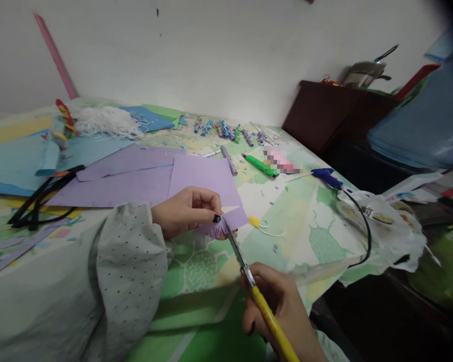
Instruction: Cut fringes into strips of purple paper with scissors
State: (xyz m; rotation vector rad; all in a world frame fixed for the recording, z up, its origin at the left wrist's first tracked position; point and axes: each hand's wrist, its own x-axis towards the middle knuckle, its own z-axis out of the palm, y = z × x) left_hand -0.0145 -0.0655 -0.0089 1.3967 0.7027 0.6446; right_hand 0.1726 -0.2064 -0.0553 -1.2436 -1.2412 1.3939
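My left hand (194, 210) pinches a small strip of purple paper (237, 217), whose near edge is cut into a fine fringe. Yellow-handled scissors (274, 322) are gripped in my right hand (283, 304). Their blades meet the strip just right of my left fingertips, at the end of the fringed part. Beyond my left hand lies a square purple sheet (204, 176), partly over larger purple paper (136, 183). To the right of the strip rests a small yellow piece with white string (254, 221). The lower part of the right hand is cut off by the frame.
Behind are a green cutter (260, 165), a purple paper roll (229, 160), several small decorated rolls (222, 128) and a heap of white string (107, 122). A blue glue gun (326, 177) with a black cable lies near the right table edge, beside a plastic bag (381, 226). Black straps (33, 211) lie left.
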